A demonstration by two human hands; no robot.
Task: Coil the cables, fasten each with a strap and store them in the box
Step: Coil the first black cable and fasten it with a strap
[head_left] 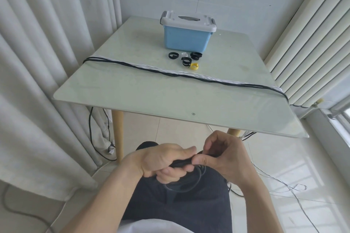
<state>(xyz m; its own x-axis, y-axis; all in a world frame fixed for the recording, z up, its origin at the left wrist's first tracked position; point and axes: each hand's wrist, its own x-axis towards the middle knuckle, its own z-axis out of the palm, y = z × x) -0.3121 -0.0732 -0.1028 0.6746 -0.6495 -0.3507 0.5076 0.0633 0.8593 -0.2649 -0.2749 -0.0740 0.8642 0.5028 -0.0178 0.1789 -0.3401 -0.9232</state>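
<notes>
Hands work low over the lap, near edge of view. Left hand [162,161] is curled round a black cable coil [186,181], clamping the gathered loops so they don't spring apart; the free loops hang below the fist. Right hand [217,154] pinches the bundle at the same spot with thumb and fingertips, likely winding a black strap around it, though the strap itself is hard to separate from the cable. Judgement: fastening step on the first coil.

Further out, on the desk [117,98], remaining cables [170,73], black and white, lie stretched left to right, ends dropping off both sides to the floor, so they stay untangled and easy to pull. Just beyond them sit the spare straps [186,57], black, white and yellow, rolled up. Box [186,38] is farthest, blue, lid closed and latched, touching nothing; it needs opening before storing.
</notes>
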